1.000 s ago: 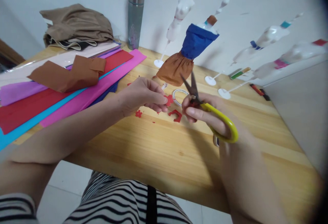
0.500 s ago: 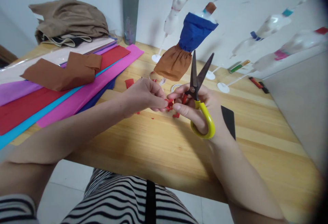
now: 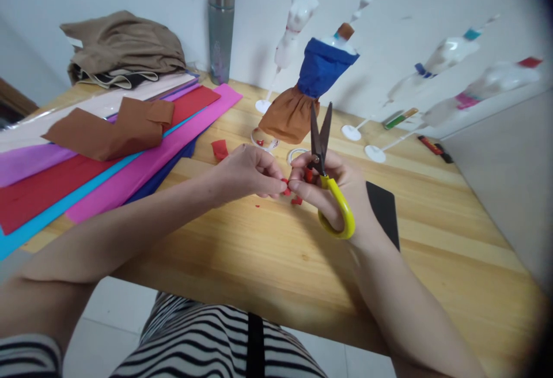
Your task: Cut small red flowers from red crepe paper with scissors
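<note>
My left hand (image 3: 254,173) pinches a small red paper piece (image 3: 286,188) between thumb and fingertips. Its far side meets the thumb and forefinger of my right hand (image 3: 332,185). Hooked over that same right hand are scissors (image 3: 319,147) with yellow and red handles, blades pointing up and a little apart. Most of the red piece is hidden by the fingers. Just below it lies a red scrap (image 3: 296,200). Beyond the hands, a small dress form wears a blue top (image 3: 326,70) and a gathered brown skirt (image 3: 289,114).
Coloured paper sheets (image 3: 151,176) with a brown piece (image 3: 114,130) cover the left side. Behind them sit folded brown cloth (image 3: 129,44) and a flask (image 3: 221,26). More dress forms (image 3: 453,55) stand along the wall. A black flat object (image 3: 383,211) lies by my right wrist.
My fingertips have come closer together around the red piece, which now shows less. The scissors are still in my right hand. The view has tilted slightly upward.
</note>
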A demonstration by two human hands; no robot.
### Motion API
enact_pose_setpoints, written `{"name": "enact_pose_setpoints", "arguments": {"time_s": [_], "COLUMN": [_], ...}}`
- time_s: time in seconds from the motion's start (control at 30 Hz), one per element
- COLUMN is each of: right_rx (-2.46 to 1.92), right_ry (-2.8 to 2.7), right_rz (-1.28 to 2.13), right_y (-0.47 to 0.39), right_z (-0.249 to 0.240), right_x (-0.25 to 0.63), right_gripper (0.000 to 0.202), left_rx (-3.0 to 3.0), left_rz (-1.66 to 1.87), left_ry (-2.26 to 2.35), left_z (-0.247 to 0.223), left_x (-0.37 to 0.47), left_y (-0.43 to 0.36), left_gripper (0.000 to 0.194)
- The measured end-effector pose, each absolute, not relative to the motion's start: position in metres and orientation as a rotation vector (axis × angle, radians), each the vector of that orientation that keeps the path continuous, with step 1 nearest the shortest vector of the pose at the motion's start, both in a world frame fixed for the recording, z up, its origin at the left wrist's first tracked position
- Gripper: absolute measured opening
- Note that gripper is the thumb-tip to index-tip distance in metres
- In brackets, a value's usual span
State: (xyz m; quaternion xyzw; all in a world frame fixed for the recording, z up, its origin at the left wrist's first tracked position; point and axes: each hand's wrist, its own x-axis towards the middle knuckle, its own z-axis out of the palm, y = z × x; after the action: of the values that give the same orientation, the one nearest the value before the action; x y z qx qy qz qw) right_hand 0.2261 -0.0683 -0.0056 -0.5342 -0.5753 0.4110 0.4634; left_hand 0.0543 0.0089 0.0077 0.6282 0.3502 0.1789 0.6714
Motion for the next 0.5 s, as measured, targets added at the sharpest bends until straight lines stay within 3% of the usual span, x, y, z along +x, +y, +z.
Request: {"name": "enact_pose_setpoints", "arguments": {"time_s": [0.1, 0.27, 0.5], "right_rx": [-1.316, -1.28, -1.24], "right_ry": [-1.238, -1.125, -1.068], "right_rz": [0.964, 0.955, 0.986], "right_y": [-0.066, -0.065, -0.066], "right_z": [-0.002, -0.005, -0.013], "right_x": [0.225, 0.226, 0.219], "right_gripper": [0.029, 0.034, 0.037], "left_rx": [1.28, 1.152, 1.206], "left_rz": [0.403, 0.444, 0.513], "left_ry": [0.758, 0.7, 0.76], "left_z": [0.008, 0.004, 0.0], "left_x": [0.05, 0.049, 0.061], "left_y": [0.014, 0.014, -0.005], "left_gripper": [0.004, 0.02, 0.012]}}
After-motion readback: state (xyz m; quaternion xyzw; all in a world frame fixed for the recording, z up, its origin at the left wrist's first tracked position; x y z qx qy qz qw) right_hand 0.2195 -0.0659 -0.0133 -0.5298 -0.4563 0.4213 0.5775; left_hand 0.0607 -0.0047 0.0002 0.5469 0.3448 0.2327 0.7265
